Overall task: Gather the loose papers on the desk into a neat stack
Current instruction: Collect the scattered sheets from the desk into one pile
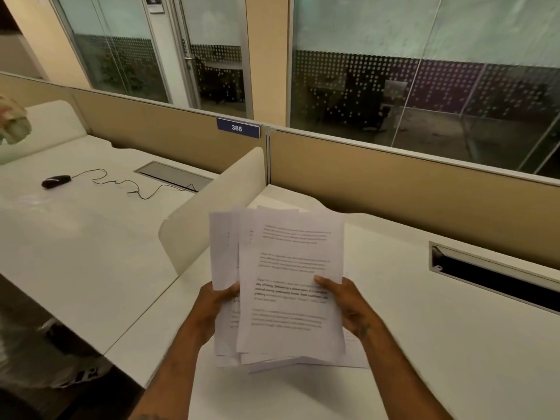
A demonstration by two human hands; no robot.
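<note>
A bundle of white printed papers (pixel 288 268) is held upright over the white desk (pixel 409 344), its sheets fanned and uneven, with the bottom edges near or on the desktop. My left hand (pixel 216 307) grips the bundle's left edge, thumb on the front. My right hand (pixel 345 301) grips the right edge, thumb pressed on the top sheet. One more sheet (pixel 356 356) lies flat on the desk under the bundle's lower right corner.
A cream side divider (pixel 212 204) stands left of the papers. A tan partition (pixel 409 189) with a "386" label (pixel 238 128) closes the back. A cable slot (pixel 497 274) opens at right. On the neighbouring desk lies a black mouse (pixel 56 180) with its cord.
</note>
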